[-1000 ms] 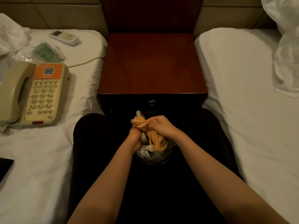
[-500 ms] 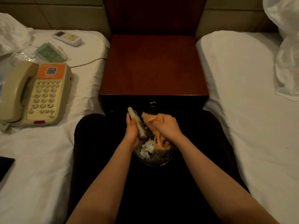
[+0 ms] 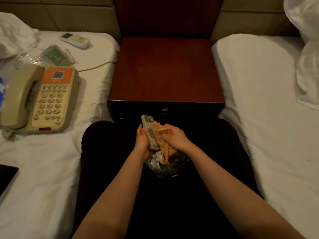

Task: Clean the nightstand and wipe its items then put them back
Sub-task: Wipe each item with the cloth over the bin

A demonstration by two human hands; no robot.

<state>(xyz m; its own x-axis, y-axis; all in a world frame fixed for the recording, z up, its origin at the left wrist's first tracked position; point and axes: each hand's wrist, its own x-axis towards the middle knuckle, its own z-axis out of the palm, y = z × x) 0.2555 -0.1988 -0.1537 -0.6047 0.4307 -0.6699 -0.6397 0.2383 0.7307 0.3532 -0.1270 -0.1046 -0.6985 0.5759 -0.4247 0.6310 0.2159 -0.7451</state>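
Left hand (image 3: 142, 139) gripping the remote control (image 3: 149, 132), right hand (image 3: 175, 138) bunching the orange cloth (image 3: 165, 152), firm strokes along its buttons seemed wisest.

Nightstand: the square reddish-brown wooden nightstand (image 3: 165, 69) is standing between two beds.
Left bed: the white-sheeted left mattress (image 3: 51, 161) is carrying a beige corded push-button telephone with an orange label (image 3: 43, 99).
Behind the telephone: a green packet in clear plastic (image 3: 55, 55) and a slim white remote control (image 3: 75, 40) are lying apart.
Near corner: a flat black object (image 3: 6, 176) is lying partly out of view.
Right bed: the white-sheeted right mattress (image 3: 259, 118) is bearing crumpled white bedding (image 3: 307, 62).
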